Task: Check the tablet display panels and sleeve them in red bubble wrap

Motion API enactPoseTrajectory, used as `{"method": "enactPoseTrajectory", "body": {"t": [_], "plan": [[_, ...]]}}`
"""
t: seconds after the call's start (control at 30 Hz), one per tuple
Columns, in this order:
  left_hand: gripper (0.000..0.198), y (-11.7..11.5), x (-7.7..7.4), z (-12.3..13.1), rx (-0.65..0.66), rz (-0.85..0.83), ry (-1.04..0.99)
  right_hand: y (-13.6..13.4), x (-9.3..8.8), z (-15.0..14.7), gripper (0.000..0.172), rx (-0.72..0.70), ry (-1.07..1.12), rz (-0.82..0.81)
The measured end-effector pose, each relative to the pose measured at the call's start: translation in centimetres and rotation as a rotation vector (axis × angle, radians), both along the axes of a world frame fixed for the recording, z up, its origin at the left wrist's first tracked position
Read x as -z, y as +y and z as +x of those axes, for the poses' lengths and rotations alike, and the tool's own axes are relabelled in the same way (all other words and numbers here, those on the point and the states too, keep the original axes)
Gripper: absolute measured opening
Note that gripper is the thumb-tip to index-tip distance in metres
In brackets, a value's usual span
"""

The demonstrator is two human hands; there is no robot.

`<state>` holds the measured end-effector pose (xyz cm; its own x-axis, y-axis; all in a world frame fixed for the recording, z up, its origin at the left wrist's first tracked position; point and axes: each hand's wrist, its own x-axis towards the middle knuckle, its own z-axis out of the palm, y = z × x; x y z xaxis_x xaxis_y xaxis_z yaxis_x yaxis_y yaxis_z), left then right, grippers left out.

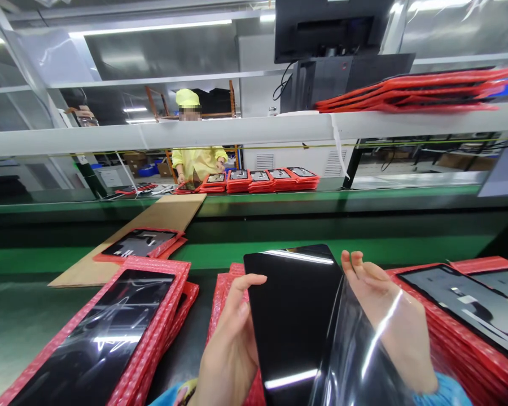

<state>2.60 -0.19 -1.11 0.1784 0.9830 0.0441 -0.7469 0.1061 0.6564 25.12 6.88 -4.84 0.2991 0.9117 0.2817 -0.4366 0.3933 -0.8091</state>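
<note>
Head view: our left hand (228,341) clamps the black panel (294,316) by its left edge, likely steadying it above red sleeves (220,293); right hand (395,321) behind clear film (353,361), grip we can't tell.

the left hand (228,344) is gripping from the left side, its thumb (254,279) stretching across to the right while the other fingers are lying mostly hidden. a patterned band (188,389) is circling the wrist, and a bit of blue sleeve (169,396) is showing beside it. the right hand (389,321) is leaning up and to the left, its fingertips bunching together and bending slightly; whether they are pinching is hard to tell. a blue cuff (440,390) is wrapping the right wrist.
</note>
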Motion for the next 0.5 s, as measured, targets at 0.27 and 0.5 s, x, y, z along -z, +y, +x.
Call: {"method": "enactPoseTrajectory", "body": {"t": [0.27,0.5], "plan": [[0.019,-0.03,0.03,0.14,0.025,0.030,-0.002,0.36,-0.26,-0.80,0.009,0.024,0.261,-0.122],[0.014,0.26,0.38,-0.07,0.025,0.000,0.011,0.51,-0.16,-0.56,0.010,0.011,0.228,-0.118]]}}
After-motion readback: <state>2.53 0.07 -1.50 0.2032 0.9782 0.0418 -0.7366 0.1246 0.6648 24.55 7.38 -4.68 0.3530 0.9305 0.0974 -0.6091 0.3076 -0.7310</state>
